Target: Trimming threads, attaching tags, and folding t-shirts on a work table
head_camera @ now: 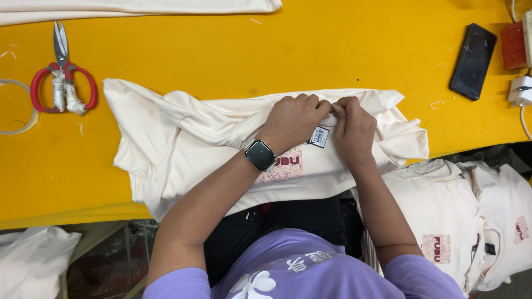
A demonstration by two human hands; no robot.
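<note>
A cream T-shirt (183, 138) with a pink printed patch lies crumpled on the yellow table (277, 50). My left hand (293, 119), with a dark watch on its wrist, and my right hand (353, 128) meet at the shirt's upper fold, fingers pinched together on the fabric. A small black and white hang tag (320, 136) dangles just below the fingertips, between both hands.
Red-handled scissors (62, 83) and a tape ring (16, 108) lie at the left. A black phone (472, 61) and a white charger (521, 91) sit at the right. More cream shirts (471, 221) are piled at the lower right, folded cloth (138, 8) along the far edge.
</note>
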